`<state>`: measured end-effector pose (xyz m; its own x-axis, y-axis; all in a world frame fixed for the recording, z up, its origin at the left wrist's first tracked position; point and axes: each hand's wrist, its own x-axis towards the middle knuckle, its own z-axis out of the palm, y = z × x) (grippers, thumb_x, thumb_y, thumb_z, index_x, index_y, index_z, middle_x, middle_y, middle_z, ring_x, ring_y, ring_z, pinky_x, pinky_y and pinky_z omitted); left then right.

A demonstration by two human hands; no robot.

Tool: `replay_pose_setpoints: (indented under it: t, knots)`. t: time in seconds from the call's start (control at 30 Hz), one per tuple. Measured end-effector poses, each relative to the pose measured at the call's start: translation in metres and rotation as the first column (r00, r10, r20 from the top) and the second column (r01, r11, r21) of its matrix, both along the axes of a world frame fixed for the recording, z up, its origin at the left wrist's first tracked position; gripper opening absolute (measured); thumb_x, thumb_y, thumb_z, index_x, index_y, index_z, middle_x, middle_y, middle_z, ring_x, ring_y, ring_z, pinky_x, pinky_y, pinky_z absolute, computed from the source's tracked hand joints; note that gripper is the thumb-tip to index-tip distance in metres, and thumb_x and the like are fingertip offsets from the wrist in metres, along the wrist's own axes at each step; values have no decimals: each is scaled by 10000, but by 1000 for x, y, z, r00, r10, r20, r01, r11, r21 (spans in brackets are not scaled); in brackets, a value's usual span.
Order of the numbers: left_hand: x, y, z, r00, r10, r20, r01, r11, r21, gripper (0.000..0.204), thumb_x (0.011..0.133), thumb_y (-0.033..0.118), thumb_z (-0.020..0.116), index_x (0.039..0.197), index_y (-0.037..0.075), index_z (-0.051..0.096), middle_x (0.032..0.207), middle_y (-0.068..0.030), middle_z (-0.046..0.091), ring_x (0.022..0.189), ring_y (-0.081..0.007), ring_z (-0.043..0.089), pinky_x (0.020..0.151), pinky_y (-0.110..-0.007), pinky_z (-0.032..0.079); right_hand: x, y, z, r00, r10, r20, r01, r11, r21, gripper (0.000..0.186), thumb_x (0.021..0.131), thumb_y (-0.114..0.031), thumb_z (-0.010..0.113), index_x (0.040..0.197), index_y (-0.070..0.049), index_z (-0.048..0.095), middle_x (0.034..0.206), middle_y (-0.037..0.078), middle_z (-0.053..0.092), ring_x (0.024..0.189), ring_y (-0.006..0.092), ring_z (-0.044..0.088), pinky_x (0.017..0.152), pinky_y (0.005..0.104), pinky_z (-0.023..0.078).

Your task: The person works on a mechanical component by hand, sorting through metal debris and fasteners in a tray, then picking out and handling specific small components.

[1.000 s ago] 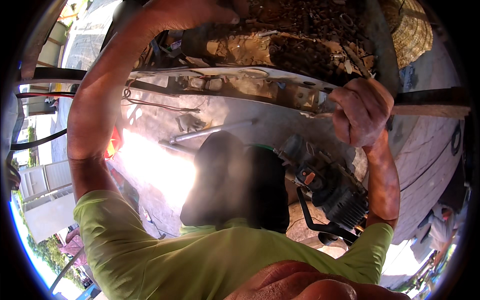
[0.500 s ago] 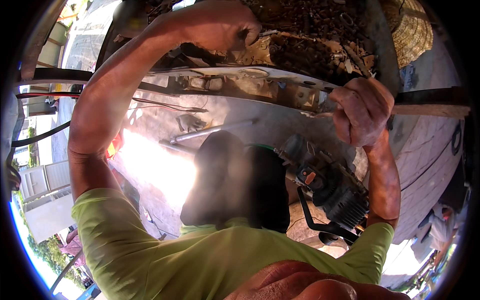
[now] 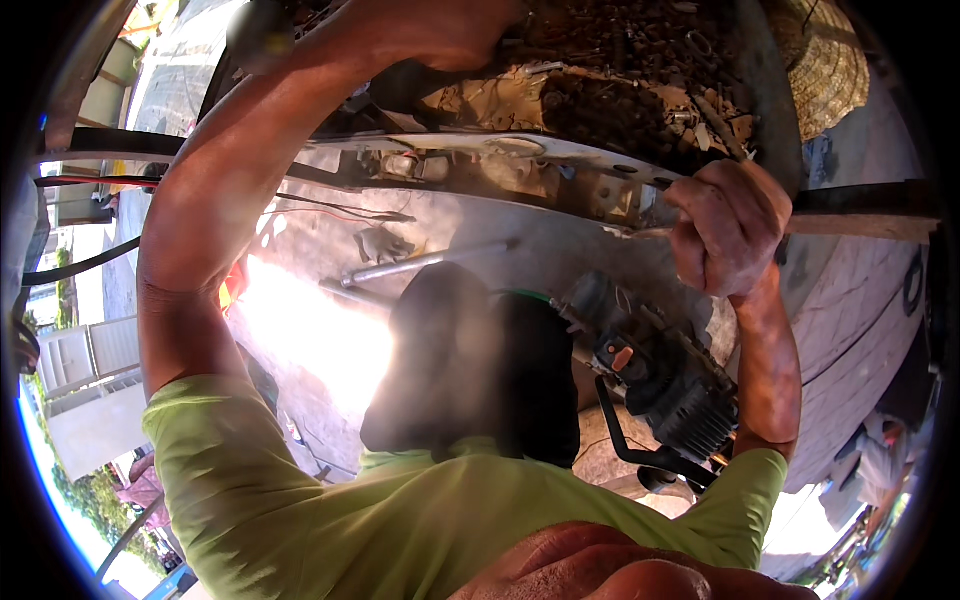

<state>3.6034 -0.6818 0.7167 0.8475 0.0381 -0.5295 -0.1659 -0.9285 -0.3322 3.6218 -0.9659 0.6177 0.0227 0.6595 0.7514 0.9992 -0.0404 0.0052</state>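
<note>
My left hand [image 3: 455, 32] reaches over a bin of rusty bolts, nuts and small metal bits [image 3: 610, 60]. The top edge of the picture cuts the hand off, so its fingers are hidden. My right hand [image 3: 728, 225] is closed in a fist at the right end of a pale metal rail with holes [image 3: 590, 165]. Whatever lies inside that fist is hidden by the fingers. A torn piece of brown cardboard [image 3: 480, 103] lies among the hardware, close to my left forearm.
On the ground below are a metal pipe [image 3: 430, 262], a crumpled grey glove [image 3: 383, 243] and a dark finned engine [image 3: 660, 375] with a black lever. Thin cables [image 3: 340, 208] run at left. A woven straw hat [image 3: 825, 75] is at the far right.
My left hand has moved up and farther over the bin, partly out of the picture. The right fist has barely shifted at the rail.
</note>
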Motion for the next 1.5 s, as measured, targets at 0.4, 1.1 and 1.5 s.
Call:
replay_pose_setpoints:
  t: [0.4,1.1,1.5]
  knots:
    - [-3,34,8,896,325,302,64,578,-814,260,946,167,706,1176,51,742,1222,-145,701,1057,-255,688,959,-407,551,0,0,0,1000,-6,15,6,1000,-5,254,597,-136,672,840,-59,674,711,62,563,553,233,541,505,358,453]
    - [-27,45,-4,910,148,388,144,764,-629,345,941,90,695,1281,141,714,1248,-93,722,1105,-249,682,1020,-372,547,1,1,-2,1000,16,-8,-16,1000,7,267,588,-139,671,841,-55,678,700,63,550,538,227,525,482,349,427]
    - [-3,72,-6,774,197,602,214,813,-542,240,971,170,667,1181,70,726,1179,-142,728,1110,-293,677,981,-426,535,1,3,-1,1000,23,-9,-23,1000,15,255,581,-130,656,827,-63,670,677,52,523,514,222,487,468,349,395]
